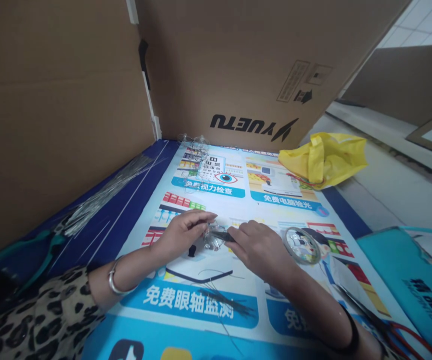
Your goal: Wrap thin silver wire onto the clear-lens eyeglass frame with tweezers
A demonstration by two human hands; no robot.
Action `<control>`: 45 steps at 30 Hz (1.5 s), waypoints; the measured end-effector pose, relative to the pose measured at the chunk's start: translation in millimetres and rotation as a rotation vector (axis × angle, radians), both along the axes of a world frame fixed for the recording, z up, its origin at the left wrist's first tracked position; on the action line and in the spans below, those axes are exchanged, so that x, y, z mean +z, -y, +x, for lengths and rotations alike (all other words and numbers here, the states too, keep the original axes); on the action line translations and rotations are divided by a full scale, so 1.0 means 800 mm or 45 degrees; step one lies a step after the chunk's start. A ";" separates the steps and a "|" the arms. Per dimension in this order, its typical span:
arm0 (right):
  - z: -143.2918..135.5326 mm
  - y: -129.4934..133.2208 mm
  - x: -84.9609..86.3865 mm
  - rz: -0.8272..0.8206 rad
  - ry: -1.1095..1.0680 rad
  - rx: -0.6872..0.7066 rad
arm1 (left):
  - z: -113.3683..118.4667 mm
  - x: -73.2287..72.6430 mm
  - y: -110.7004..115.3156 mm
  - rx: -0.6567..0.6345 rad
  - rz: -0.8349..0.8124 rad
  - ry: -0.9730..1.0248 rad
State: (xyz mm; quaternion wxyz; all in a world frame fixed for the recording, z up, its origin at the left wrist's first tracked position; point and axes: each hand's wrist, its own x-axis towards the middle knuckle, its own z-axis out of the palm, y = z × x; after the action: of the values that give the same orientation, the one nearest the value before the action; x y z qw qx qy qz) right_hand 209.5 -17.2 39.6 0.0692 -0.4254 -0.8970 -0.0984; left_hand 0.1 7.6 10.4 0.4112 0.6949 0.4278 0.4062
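Observation:
Near the middle of the printed mat, my left hand [180,236] has its thumb and fingers pinched around the edge of a small clear, wiry piece [212,241]. On its right, my right hand [263,250] is closed around a dark, slim tool [221,235] whose tip meets the clear piece. Fine details between the two hands are too small to tell. A loose bunch of thin dark wires [227,300] lies on the mat below the hands. Just right of my right hand rests a round clear roll [302,245].
Cardboard walls [61,75] stand at the left and back. Silvery wire lengths [103,192] lie left, near teal-handled scissors [46,245]. Tangled clear pieces [196,145] sit at the back. On the right are a yellow bag [324,157], red-handled scissors [384,325] and a teal pouch [407,280].

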 end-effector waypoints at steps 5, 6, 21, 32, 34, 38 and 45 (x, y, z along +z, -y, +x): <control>-0.001 0.000 0.002 -0.036 0.056 0.025 | 0.001 0.006 -0.001 -0.031 0.061 -0.012; -0.001 0.000 0.003 -0.043 0.060 0.026 | 0.001 0.006 -0.001 -0.036 0.068 -0.014; 0.009 -0.002 0.011 -0.209 -0.090 -0.021 | -0.001 0.008 0.003 -0.099 0.219 -0.078; -0.009 0.024 0.029 -0.008 0.074 -0.183 | 0.008 -0.001 0.011 0.063 0.444 -0.209; -0.013 0.030 0.032 0.013 0.100 -0.215 | 0.011 -0.003 0.015 0.114 0.511 -0.244; -0.023 0.041 0.038 0.070 0.148 -0.304 | 0.014 -0.006 0.020 0.122 0.630 -0.291; -0.040 0.052 0.047 0.165 0.237 -0.337 | 0.016 -0.001 0.027 0.139 0.717 -0.352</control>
State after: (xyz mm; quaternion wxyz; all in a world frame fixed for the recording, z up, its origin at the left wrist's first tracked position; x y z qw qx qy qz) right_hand 177.7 -58.7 77.4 -0.0004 -0.5234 -0.8275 -0.2032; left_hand 12.6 -13.7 9.4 0.1182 0.8061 0.3868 0.4320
